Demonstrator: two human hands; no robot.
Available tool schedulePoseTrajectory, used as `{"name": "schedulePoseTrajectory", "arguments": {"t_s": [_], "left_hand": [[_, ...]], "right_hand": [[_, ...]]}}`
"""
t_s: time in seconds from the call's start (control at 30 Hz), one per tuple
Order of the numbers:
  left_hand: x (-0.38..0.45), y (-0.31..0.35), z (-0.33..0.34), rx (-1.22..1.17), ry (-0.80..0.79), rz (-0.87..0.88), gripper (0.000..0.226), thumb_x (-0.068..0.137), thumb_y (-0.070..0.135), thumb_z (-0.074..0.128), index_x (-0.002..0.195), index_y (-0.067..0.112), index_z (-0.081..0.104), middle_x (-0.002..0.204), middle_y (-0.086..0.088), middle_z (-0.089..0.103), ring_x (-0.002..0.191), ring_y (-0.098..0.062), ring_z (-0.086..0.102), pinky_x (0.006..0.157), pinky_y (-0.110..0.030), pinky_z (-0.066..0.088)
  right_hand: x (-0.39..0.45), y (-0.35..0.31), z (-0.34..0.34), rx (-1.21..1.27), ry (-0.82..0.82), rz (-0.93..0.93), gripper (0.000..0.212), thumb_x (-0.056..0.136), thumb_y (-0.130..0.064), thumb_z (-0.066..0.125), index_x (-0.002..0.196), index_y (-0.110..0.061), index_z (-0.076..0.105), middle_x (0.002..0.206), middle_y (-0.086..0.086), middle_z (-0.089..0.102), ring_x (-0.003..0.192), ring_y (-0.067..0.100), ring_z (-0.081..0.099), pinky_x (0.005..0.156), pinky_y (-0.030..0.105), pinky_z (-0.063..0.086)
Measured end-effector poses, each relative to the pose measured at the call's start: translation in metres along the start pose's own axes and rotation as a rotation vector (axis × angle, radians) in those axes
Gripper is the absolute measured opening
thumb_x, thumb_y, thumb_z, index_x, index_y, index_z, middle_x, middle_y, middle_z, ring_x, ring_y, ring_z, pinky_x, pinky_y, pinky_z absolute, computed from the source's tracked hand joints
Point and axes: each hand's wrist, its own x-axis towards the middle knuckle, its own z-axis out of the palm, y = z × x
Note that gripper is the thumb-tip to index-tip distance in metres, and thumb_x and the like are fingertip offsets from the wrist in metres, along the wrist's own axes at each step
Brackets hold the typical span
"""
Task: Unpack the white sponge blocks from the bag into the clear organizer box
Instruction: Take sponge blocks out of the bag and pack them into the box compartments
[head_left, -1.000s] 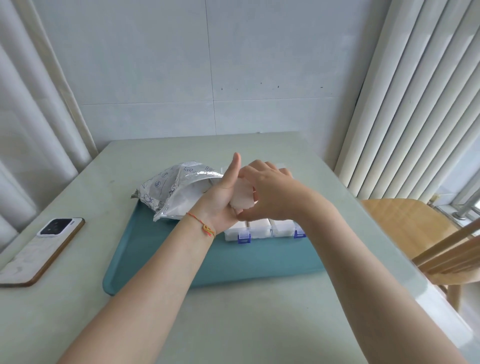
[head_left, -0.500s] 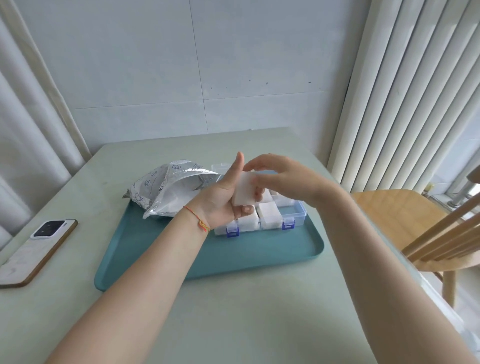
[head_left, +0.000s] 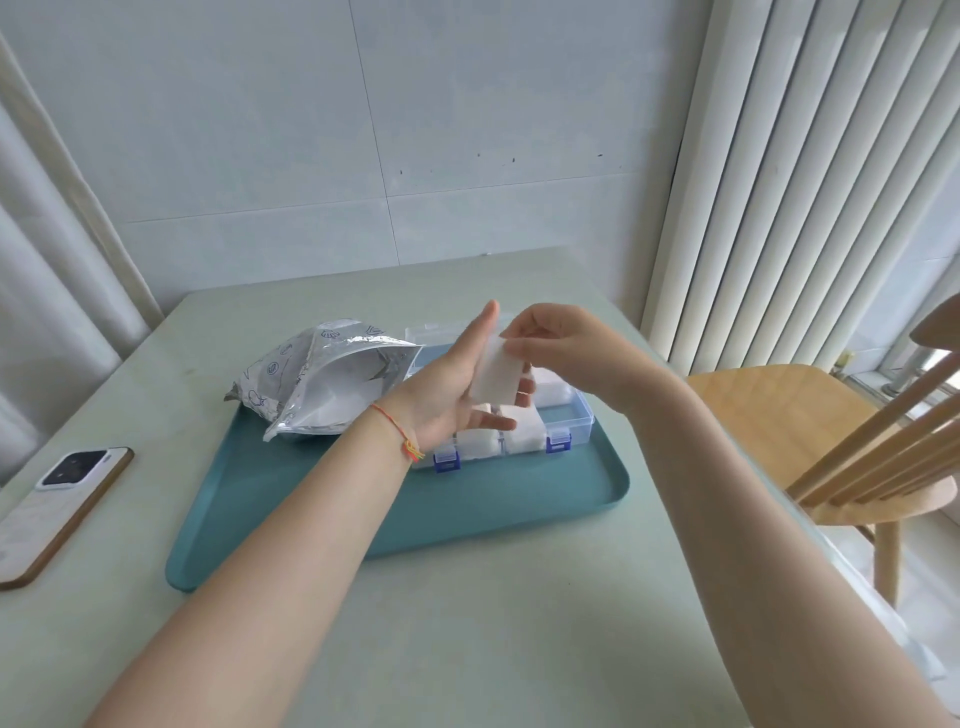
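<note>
I hold one white sponge block (head_left: 496, 376) upright above the clear organizer box (head_left: 577, 422). My left hand (head_left: 447, 395) cradles it, fingers curled under its lower end and thumb pointing up. My right hand (head_left: 561, 348) pinches the block's top corner. The box has blue latches and stands open on a teal tray (head_left: 467, 512); several sponge blocks (head_left: 524, 435) fill its front compartments. The silver foil bag (head_left: 332, 384) lies open on the tray's left end, white sponge showing inside. My hands hide part of the box.
A phone (head_left: 57, 499) lies camera-side up near the table's left edge. A wooden chair (head_left: 810, 415) stands close to the table's right side, under vertical blinds. The wall runs behind the table's far edge.
My hands have drawn apart: the right hand moved right and now pinches only the block's top corner. The block stands more exposed in my left hand, and more of the box shows.
</note>
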Motion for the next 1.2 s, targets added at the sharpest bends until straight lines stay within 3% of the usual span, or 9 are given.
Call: {"name": "schedulePoseTrajectory", "arguments": {"t_s": [0.13,0.27,0.4,0.6,0.7,0.83,0.97,1.03,1.2], "left_hand": [[0.008,0.003,-0.004,0.222,0.427,0.032,0.036,0.099,0.038,0.047,0.084,0.011,0.063,0.076,-0.007,0.064,0.065,-0.021,0.061,0.058,-0.028,0.047],[0.011,-0.007,-0.005,0.531,0.415,-0.005,0.018,0.09,0.017,0.054,0.081,0.01,0.068,0.072,-0.003,0.068,0.063,-0.02,0.062,0.064,-0.03,0.053],[0.013,-0.016,-0.002,0.706,0.435,0.015,0.016,0.086,0.016,0.052,0.085,0.015,0.068,0.074,0.003,0.073,0.076,-0.024,0.072,0.076,-0.04,0.06],[0.012,-0.018,0.0,1.016,0.342,0.084,0.018,0.088,0.016,0.06,0.093,0.021,0.077,0.096,0.005,0.073,0.089,-0.013,0.064,0.076,-0.023,0.047],[0.018,-0.021,0.001,1.098,0.316,0.066,0.015,0.086,0.018,0.065,0.093,0.021,0.078,0.096,0.005,0.072,0.094,-0.015,0.064,0.078,-0.023,0.048],[0.022,-0.022,0.001,1.13,0.311,0.063,0.017,0.082,0.036,0.075,0.094,0.024,0.075,0.081,0.01,0.057,0.085,-0.015,0.058,0.07,-0.024,0.041],[0.024,-0.023,-0.001,1.157,0.283,0.051,0.025,0.082,0.05,0.071,0.095,0.028,0.074,0.094,0.009,0.064,0.089,-0.013,0.057,0.074,-0.024,0.044],[0.02,-0.02,-0.001,1.146,0.342,0.082,0.02,0.088,0.043,0.063,0.096,0.028,0.074,0.095,0.008,0.066,0.091,-0.016,0.059,0.076,-0.027,0.047],[-0.019,-0.015,-0.031,1.049,0.76,0.306,0.014,0.088,0.026,0.058,0.083,0.024,0.072,0.073,0.007,0.053,0.074,-0.02,0.053,0.059,-0.026,0.034]], "right_hand": [[0.005,0.014,-0.009,-0.05,0.117,0.108,0.004,0.091,-0.01,0.064,0.092,-0.008,0.067,0.073,0.008,0.068,0.051,0.008,0.058,0.054,0.024,0.049],[0.008,0.027,-0.003,-0.177,0.028,0.219,0.004,0.089,-0.015,0.069,0.091,-0.013,0.071,0.055,0.002,0.058,0.035,0.005,0.044,0.039,0.013,0.035],[0.017,0.036,0.012,-0.283,0.023,0.2,0.003,0.086,-0.014,0.07,0.089,-0.016,0.071,0.065,-0.003,0.057,0.048,0.01,0.048,0.046,0.019,0.039],[0.018,0.044,0.024,-0.491,0.062,0.146,0.009,0.084,-0.017,0.069,0.087,-0.019,0.061,0.085,-0.004,0.062,0.076,0.017,0.059,0.068,0.032,0.05],[0.015,0.044,0.028,-0.59,0.089,0.128,0.018,0.081,-0.018,0.068,0.077,-0.022,0.05,0.084,-0.003,0.06,0.079,0.022,0.057,0.063,0.032,0.046],[0.012,0.039,0.024,-0.684,0.036,0.135,0.01,0.084,-0.025,0.07,0.085,-0.02,0.062,0.078,-0.008,0.051,0.077,0.018,0.052,0.056,0.026,0.036],[0.009,0.035,0.02,-0.754,-0.061,0.158,0.016,0.087,-0.033,0.068,0.096,-0.02,0.07,0.087,-0.006,0.056,0.083,0.018,0.054,0.066,0.027,0.04],[0.01,0.028,0.021,-0.77,-0.015,0.148,0.018,0.091,-0.033,0.063,0.097,-0.017,0.069,0.093,-0.002,0.059,0.086,0.02,0.056,0.066,0.027,0.04],[0.022,-0.006,0.055,-0.631,0.112,0.023,0.018,0.091,-0.022,0.052,0.088,-0.014,0.067,0.084,0.001,0.066,0.076,0.024,0.059,0.055,0.028,0.039]]}}
